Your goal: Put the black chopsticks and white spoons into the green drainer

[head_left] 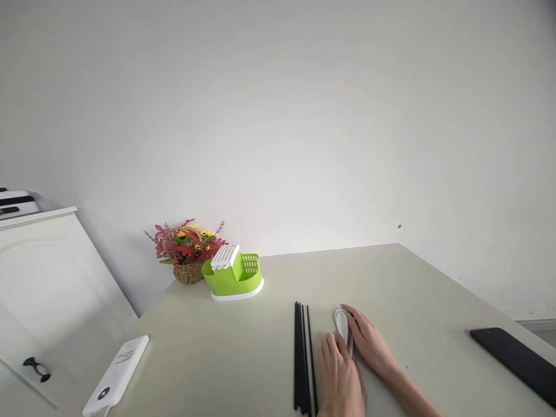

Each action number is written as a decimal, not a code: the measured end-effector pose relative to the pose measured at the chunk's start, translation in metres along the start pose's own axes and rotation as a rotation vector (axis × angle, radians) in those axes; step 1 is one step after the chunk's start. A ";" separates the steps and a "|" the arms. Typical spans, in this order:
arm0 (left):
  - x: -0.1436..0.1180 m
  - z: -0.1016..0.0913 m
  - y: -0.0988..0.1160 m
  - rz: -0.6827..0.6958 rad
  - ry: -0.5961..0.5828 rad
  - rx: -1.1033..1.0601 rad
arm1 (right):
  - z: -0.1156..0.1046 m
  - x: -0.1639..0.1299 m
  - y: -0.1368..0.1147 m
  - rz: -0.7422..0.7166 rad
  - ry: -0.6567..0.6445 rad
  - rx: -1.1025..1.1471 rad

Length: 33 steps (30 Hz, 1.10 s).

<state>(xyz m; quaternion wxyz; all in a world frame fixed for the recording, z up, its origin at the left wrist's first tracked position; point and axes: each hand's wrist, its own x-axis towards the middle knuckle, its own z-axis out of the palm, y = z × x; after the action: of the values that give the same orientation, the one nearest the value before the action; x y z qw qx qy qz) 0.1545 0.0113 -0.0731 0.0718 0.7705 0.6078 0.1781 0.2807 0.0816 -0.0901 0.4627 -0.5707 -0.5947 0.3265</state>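
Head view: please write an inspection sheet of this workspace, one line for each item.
Surface: pale table, matte.
Job's things: white spoon lying flat; black chopsticks side by side, left of it.
Clutter: green caddy, flower basket, white power bank, black phone.
Grippers: left hand and right hand both rest at the spoon, fingers on it.
Cables: nothing seen.
Surroundings: plain wall, white cabinet at left.
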 end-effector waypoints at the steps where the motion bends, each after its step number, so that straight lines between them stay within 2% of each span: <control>1: -0.002 -0.002 0.001 -0.025 0.010 0.013 | 0.000 0.000 0.000 0.005 0.003 -0.002; 3: -0.006 -0.005 0.000 -0.036 0.024 0.019 | -0.001 0.000 -0.001 0.015 0.015 -0.003; 5: -0.005 -0.013 -0.006 0.021 0.067 0.013 | -0.002 -0.001 0.000 0.023 0.034 -0.004; 7: 0.004 -0.030 -0.018 0.091 0.158 0.028 | -0.003 -0.001 0.000 0.030 0.058 -0.004; 9: 0.024 -0.060 -0.037 0.143 0.304 0.073 | -0.004 -0.002 0.001 0.037 0.083 -0.002; 11: 0.052 -0.101 -0.063 0.158 0.464 0.146 | -0.005 -0.002 0.002 0.046 0.110 0.001; 13: 0.083 -0.147 -0.095 0.125 0.627 0.222 | -0.005 -0.003 0.003 0.059 0.139 0.007; 15: 0.110 -0.189 -0.130 0.070 0.743 0.296 | -0.006 -0.004 0.003 0.076 0.167 0.011; 17: 0.129 -0.221 -0.165 0.022 0.765 0.367 | -0.006 -0.004 0.004 0.098 0.192 0.016; 19: 0.137 -0.240 -0.194 -0.043 0.700 0.404 | -0.007 -0.004 0.005 0.122 0.213 0.021; 22: 0.137 -0.247 -0.220 -0.069 0.627 0.396 | -0.006 -0.004 0.005 0.144 0.233 0.033; 25: 0.135 -0.239 -0.223 -0.041 0.578 0.369 | -0.006 -0.004 0.003 0.144 0.238 0.046; 29: 0.144 -0.221 -0.202 -0.022 0.529 0.307 | -0.006 -0.004 0.003 0.140 0.241 0.053; 33: 0.161 -0.198 -0.162 -0.006 0.440 0.213 | -0.006 -0.004 0.004 0.136 0.248 0.057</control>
<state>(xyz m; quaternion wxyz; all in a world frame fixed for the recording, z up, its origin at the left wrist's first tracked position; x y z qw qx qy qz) -0.0332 0.1855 0.0877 -0.1434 0.7145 0.6266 0.2761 0.2874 0.0779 -0.0927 0.5251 -0.6324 -0.4835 0.3009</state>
